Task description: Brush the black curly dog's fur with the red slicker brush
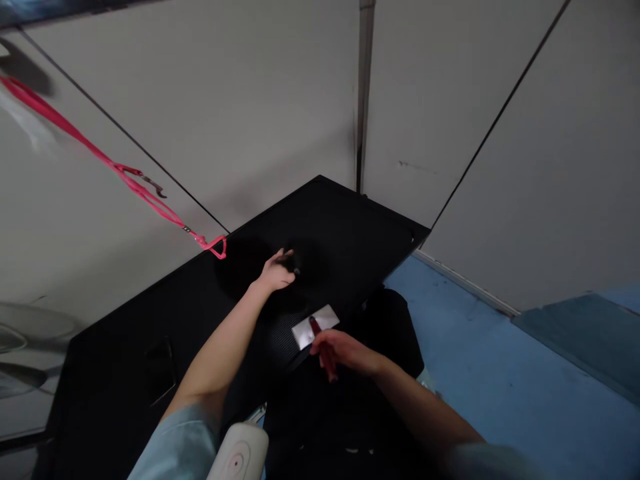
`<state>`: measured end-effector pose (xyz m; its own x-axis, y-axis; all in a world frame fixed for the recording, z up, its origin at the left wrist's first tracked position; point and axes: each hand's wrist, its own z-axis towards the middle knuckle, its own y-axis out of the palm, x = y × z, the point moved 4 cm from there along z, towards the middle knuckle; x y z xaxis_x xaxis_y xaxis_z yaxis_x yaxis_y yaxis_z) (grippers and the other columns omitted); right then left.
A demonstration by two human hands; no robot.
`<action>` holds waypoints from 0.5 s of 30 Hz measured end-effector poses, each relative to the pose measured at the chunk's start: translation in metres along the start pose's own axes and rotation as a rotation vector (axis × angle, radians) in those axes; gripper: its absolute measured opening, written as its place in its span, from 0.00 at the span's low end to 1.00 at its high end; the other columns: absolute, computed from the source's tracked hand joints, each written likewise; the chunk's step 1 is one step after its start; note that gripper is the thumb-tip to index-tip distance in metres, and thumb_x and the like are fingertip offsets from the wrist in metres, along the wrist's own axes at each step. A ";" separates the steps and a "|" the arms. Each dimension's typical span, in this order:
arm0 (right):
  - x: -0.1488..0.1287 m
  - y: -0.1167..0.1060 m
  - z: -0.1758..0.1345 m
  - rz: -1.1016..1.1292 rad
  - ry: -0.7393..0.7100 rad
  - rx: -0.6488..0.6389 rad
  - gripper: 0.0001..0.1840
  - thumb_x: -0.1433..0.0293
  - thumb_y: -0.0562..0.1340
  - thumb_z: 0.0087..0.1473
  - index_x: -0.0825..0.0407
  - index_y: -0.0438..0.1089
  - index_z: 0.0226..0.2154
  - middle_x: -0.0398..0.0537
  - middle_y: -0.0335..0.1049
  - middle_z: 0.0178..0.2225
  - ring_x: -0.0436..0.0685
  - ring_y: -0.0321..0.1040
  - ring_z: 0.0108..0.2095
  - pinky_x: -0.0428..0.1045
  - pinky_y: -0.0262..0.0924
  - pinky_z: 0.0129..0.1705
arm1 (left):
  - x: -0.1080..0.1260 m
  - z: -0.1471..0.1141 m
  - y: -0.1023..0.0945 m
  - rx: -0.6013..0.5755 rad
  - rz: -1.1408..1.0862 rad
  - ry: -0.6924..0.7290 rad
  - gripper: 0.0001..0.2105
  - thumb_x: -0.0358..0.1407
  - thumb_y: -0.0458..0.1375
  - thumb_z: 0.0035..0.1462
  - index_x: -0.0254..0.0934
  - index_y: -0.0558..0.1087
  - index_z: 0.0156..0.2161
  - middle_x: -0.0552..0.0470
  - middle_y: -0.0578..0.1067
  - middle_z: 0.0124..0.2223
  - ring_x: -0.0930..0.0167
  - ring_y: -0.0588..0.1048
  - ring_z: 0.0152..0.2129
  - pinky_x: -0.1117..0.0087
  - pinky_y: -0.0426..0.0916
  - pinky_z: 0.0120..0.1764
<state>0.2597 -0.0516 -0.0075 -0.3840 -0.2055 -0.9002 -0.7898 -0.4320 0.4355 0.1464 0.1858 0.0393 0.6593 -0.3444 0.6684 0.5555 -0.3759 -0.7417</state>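
Observation:
Stretched out over the black table [350,227], my left hand [276,272] has its fingers curled round a small black object [289,261]. Its kind does not show against the dark tabletop. My right hand [347,350], nearer my lap, is closed around a dark red tool handle [327,360]. The tool's upper end points away from me, over a white rectangular sheet or packet [327,317] by the table's front edge. What the tool's tip is cannot be made out.
A dark phone-like slab [161,370] lies at the left of the tabletop. A pink lanyard [150,197] with a metal hook hangs down to the table's back edge. Pale wall panels [260,87] stand behind. Blue floor [465,340] shows at right. A white rounded device [240,453] is close below.

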 end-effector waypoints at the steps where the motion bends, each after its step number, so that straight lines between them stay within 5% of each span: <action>1: -0.002 0.002 0.018 -0.072 0.041 0.005 0.25 0.51 0.57 0.50 0.54 0.66 0.39 0.49 0.69 0.32 0.47 0.65 0.22 0.42 0.56 0.22 | 0.002 0.006 -0.001 0.006 0.050 0.006 0.19 0.41 0.58 0.48 0.39 0.72 0.46 0.46 0.75 0.46 0.59 0.70 0.48 0.59 0.66 0.49; 4: -0.012 -0.012 0.066 -0.329 0.056 0.242 0.12 0.64 0.56 0.54 0.53 0.69 0.37 0.44 0.69 0.29 0.43 0.59 0.16 0.40 0.53 0.18 | 0.003 0.017 -0.007 0.020 0.167 0.008 0.18 0.43 0.55 0.50 0.35 0.74 0.44 0.45 0.75 0.47 0.60 0.69 0.49 0.65 0.62 0.52; 7: -0.004 -0.021 0.076 -0.416 0.086 0.452 0.13 0.70 0.55 0.53 0.51 0.70 0.40 0.43 0.70 0.29 0.42 0.57 0.15 0.39 0.50 0.14 | -0.007 0.023 -0.010 0.032 0.132 -0.054 0.19 0.43 0.54 0.52 0.33 0.74 0.44 0.44 0.75 0.47 0.62 0.69 0.50 0.67 0.62 0.51; 11: 0.026 -0.007 0.062 -0.210 0.258 0.346 0.16 0.69 0.52 0.53 0.54 0.70 0.41 0.42 0.69 0.22 0.44 0.56 0.12 0.40 0.50 0.12 | -0.017 0.031 -0.004 0.001 0.095 -0.017 0.17 0.38 0.57 0.49 0.31 0.75 0.43 0.41 0.74 0.48 0.62 0.68 0.51 0.68 0.60 0.53; 15: 0.015 -0.016 0.069 -0.177 0.000 0.507 0.14 0.68 0.56 0.50 0.53 0.71 0.40 0.45 0.72 0.30 0.45 0.64 0.20 0.41 0.57 0.19 | -0.020 0.034 0.003 -0.017 0.060 -0.002 0.18 0.39 0.56 0.51 0.31 0.74 0.45 0.43 0.74 0.48 0.64 0.67 0.52 0.69 0.57 0.55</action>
<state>0.2334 0.0130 -0.0280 -0.2238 -0.1682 -0.9600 -0.9744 0.0183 0.2239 0.1520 0.2206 0.0222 0.6921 -0.3652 0.6226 0.5063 -0.3692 -0.7793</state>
